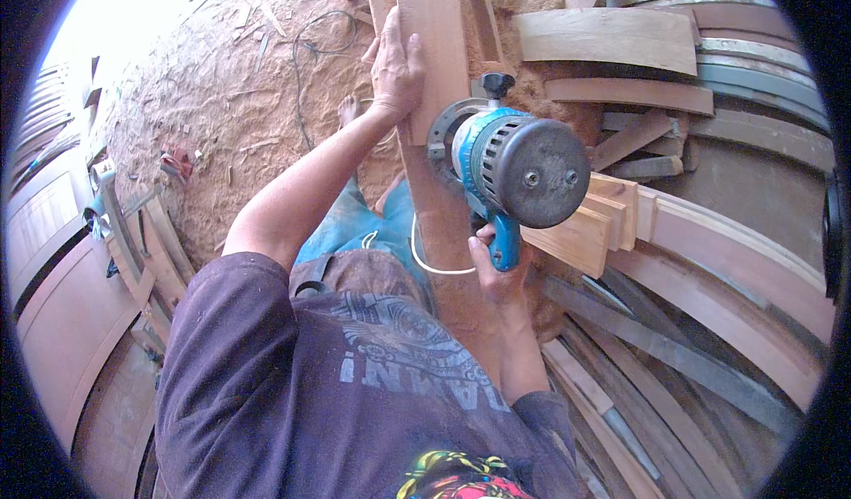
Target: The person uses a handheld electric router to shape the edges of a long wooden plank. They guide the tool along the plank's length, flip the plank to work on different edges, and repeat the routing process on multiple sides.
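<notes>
My left hand [396,72] rests on the left edge of a long wooden board [434,56], its fingers stretched out along the wood. My right hand [498,268] is closed round the lower handle of a blue power router [483,153]. The router has a dark round cap [541,171] and a black knob [497,83] on its far side. Its metal base plate [441,136] sits against the end of the board. The cutter is hidden. A white cord [434,268] loops from near the handle toward my waist.
Short wooden blocks [576,233] and long planks [709,277] lie to my right, with curved pieces [612,42] farther off. Sandy ground [248,109] with shavings and a dark cable [297,82] spreads at the left. Door-like panels [71,304] stand at the far left.
</notes>
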{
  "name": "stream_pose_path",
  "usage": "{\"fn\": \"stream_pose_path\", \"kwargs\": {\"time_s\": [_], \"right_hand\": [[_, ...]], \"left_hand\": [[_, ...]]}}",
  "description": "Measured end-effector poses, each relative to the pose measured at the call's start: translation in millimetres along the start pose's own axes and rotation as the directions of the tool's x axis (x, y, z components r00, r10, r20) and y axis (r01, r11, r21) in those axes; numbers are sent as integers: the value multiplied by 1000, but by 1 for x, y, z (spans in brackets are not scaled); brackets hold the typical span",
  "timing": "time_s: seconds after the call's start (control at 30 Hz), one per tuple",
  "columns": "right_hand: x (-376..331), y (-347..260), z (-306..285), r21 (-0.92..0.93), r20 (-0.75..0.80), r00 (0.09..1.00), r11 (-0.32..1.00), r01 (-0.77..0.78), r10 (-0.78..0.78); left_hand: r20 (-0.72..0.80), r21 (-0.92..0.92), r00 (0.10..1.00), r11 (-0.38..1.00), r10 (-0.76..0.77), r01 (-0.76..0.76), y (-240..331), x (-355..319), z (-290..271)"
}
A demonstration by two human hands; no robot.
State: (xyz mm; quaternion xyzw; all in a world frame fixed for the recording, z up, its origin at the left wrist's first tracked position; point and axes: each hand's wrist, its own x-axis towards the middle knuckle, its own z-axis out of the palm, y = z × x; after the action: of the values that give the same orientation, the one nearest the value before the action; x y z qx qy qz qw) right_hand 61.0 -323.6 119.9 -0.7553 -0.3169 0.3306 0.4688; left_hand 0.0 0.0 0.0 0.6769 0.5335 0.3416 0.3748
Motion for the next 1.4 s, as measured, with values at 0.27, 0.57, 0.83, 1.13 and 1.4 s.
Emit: {"fn": "stream_pose_path", "kwargs": {"time_s": [0.27,0.57,0.83,1.13,1.4], "right_hand": [[12,-4,0,-1,17,999,999,36,-36],[21,-7,6,18,15,999,999,-29,28],[35,-23,11,20,17,996,996,-85,85],[64,-29,15,-6,51,998,999,-32,32],[95,-28,18,-89,103,994,996,-20,30]], "left_hand": [[-59,13,997,998,59,-58,-3,-1,6],[-56,12,998,999,41,-40,-6,-1,2],[-47,-4,998,999,45,-46,1,-3,0],[-3,-27,1000,999,22,-22,6,-3,-7],[-12,-56,1000,998,9,-10,4,-1,-9]]}}
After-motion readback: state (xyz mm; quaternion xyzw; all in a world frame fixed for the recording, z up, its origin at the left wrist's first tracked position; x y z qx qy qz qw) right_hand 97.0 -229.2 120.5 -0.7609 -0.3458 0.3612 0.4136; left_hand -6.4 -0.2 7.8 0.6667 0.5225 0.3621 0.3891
